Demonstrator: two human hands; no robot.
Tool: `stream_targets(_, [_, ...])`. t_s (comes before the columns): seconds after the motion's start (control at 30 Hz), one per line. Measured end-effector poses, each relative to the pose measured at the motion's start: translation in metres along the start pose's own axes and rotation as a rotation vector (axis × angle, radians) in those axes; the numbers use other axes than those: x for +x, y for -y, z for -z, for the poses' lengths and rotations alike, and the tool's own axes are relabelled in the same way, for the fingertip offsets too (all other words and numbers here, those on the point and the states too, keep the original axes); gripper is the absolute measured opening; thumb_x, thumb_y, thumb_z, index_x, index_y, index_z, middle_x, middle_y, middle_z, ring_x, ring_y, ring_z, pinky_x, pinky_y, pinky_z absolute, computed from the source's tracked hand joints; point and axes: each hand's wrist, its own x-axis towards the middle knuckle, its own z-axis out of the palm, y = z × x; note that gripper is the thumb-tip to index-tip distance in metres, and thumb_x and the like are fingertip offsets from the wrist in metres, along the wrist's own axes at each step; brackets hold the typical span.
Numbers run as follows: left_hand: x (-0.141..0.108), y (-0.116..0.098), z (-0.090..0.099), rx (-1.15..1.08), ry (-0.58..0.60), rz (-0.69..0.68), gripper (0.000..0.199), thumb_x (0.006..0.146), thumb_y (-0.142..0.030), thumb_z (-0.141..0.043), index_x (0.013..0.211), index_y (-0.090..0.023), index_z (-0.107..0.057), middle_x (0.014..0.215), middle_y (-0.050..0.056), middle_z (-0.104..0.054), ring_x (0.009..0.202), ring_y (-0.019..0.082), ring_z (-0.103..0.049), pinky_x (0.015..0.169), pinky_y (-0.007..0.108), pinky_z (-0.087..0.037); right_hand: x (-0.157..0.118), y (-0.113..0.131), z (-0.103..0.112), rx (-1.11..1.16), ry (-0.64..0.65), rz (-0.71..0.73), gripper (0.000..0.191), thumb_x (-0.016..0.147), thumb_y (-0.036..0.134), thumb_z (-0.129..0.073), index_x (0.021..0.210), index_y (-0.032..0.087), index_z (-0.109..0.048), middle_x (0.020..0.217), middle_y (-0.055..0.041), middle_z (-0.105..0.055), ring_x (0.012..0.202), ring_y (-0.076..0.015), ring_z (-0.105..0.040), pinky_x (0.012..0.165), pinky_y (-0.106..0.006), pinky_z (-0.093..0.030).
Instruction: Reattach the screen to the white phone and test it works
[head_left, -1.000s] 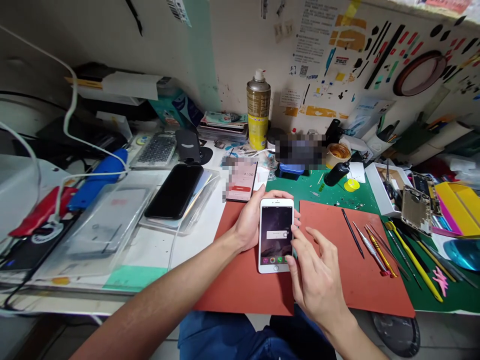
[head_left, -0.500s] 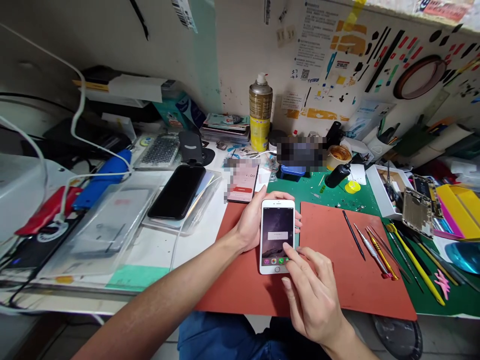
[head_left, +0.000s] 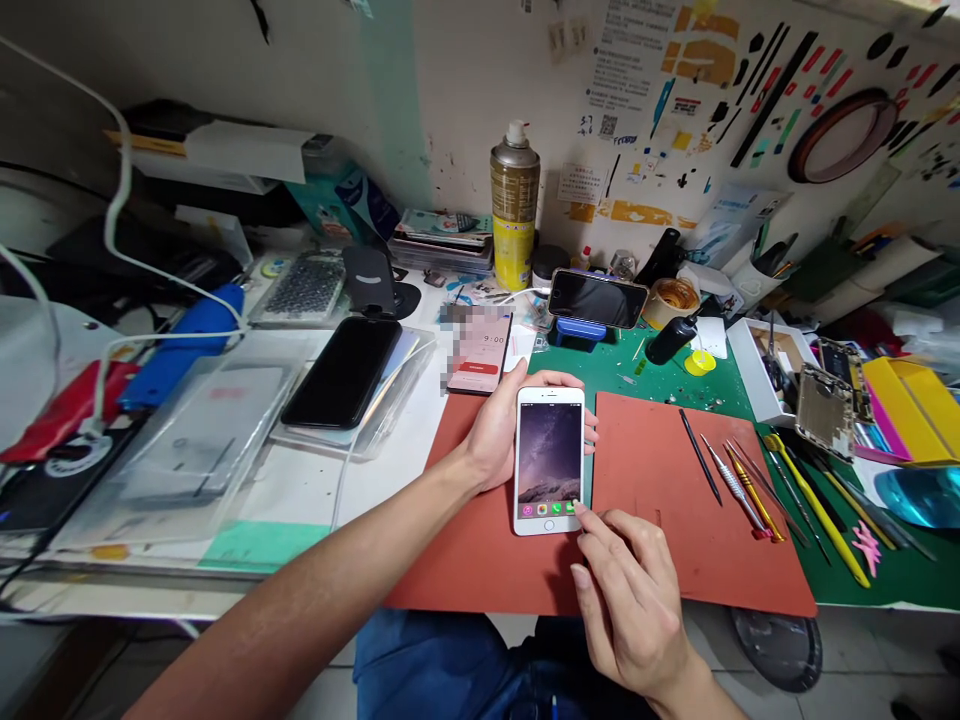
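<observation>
A white smartphone lies in my left hand, whose fingers wrap round behind it and show at its right edge. Its lit screen shows a starry mountain wallpaper with a row of app icons along the bottom. My right hand is at the phone's lower right corner, index finger stretched to the last icon and the other fingers loosely bent. Nothing is held in it. Under the phone is a reddish-brown mat. Behind it, a second phone lies face up with a red button on its screen.
A black phone rests on plastic cases at left. On the right lie tweezers, a yellow-handled brush and other tools. A spray can and a phone on a blue stand are at the back.
The small white pop-up box is gone from the phone's screen. My right index fingertip has moved down from below that box to the bottom icons. The view has shifted slightly.
</observation>
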Motion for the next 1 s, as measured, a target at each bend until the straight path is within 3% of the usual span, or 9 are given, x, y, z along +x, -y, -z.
stream_targets(0.43, [0.001, 0.001, 0.004, -0.006, 0.024, -0.015, 0.060, 0.103, -0.065, -0.034, 0.110, -0.015, -0.066, 0.094, 0.019, -0.076, 0.083, 0.033, -0.076, 0.082, 0.051, -0.059, 0.002, 0.007, -0.002, -0.013, 0.102, 0.052, 0.028, 0.095, 0.011, -0.055, 0.121, 0.005, -0.066, 0.134, -0.0195, -0.070, 0.118, -0.0325, -0.059, 0.091, -0.046, -0.050])
stream_targets(0.7, [0.001, 0.001, 0.002, -0.036, 0.010, -0.007, 0.057, 0.104, -0.060, -0.038, 0.112, -0.013, -0.068, 0.099, 0.020, -0.077, 0.084, 0.034, -0.077, 0.079, 0.051, -0.061, -0.006, 0.005, -0.002, -0.060, 0.005, -0.036, 0.033, 0.097, 0.012, -0.053, 0.128, 0.006, -0.062, 0.136, -0.0196, -0.069, 0.117, -0.0332, -0.058, 0.094, -0.048, -0.047])
stream_targets(0.87, [0.001, 0.001, 0.002, -0.017, 0.004, -0.008, 0.060, 0.103, -0.064, -0.037, 0.112, -0.013, -0.068, 0.098, 0.020, -0.077, 0.083, 0.034, -0.077, 0.077, 0.050, -0.061, 0.009, 0.014, -0.007, -0.140, 0.072, -0.121, 0.031, 0.101, 0.020, -0.053, 0.129, 0.008, -0.061, 0.149, -0.0183, -0.060, 0.127, -0.0357, -0.052, 0.099, -0.048, -0.044])
stream_targets(1.0, [0.001, 0.000, 0.002, -0.004, 0.004, -0.013, 0.059, 0.103, -0.063, -0.035, 0.109, -0.014, -0.068, 0.097, 0.021, -0.077, 0.084, 0.035, -0.078, 0.077, 0.049, -0.061, 0.020, 0.022, -0.009, -0.023, 0.194, 0.010, 0.030, 0.103, 0.022, -0.052, 0.128, 0.011, -0.062, 0.148, -0.0115, -0.063, 0.133, -0.0341, -0.050, 0.103, -0.046, -0.042])
